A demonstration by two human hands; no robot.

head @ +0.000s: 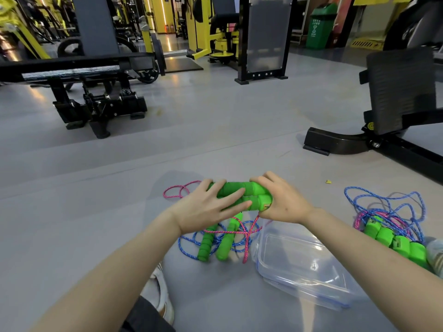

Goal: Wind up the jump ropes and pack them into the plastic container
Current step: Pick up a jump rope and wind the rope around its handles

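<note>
1. The person sits on the grey gym floor (215, 130), both bare forearms reaching forward.
2. A pair of green handles (237, 191) is held side by side, lying left to right, just above the floor between the two hands.
3. The left hand (211, 207) lies flat over the left part of the handles, its fingers (230, 196) straight and spread, pressing rather than gripping.
4. The right hand (282, 204) wraps the right ends of the handles, its fingers curled over the top and the thumb underneath.
5. A pink rope (227, 232) hangs from the held handles. It crosses itself below the hands, and one loop rests on the floor to the far left.
6. Just nearer than the hands, two more green handles (206, 245) lie on the floor amid a loose blue rope (184, 254).
7. The clear plastic container (302, 259), edged in blue, sits on the floor under the right forearm, just right of that loose rope. No rope shows inside it.
8. Further right, a tangle of blue and pink ropes (383, 207) lies with a row of green handles (395, 243) at its near edge.
9. A white shoe (163, 295) shows near the bottom edge.
10. Far back stand a black weight bench (84, 68) on the left, a black machine (402, 92) on the right and a green bin (321, 25).
</note>
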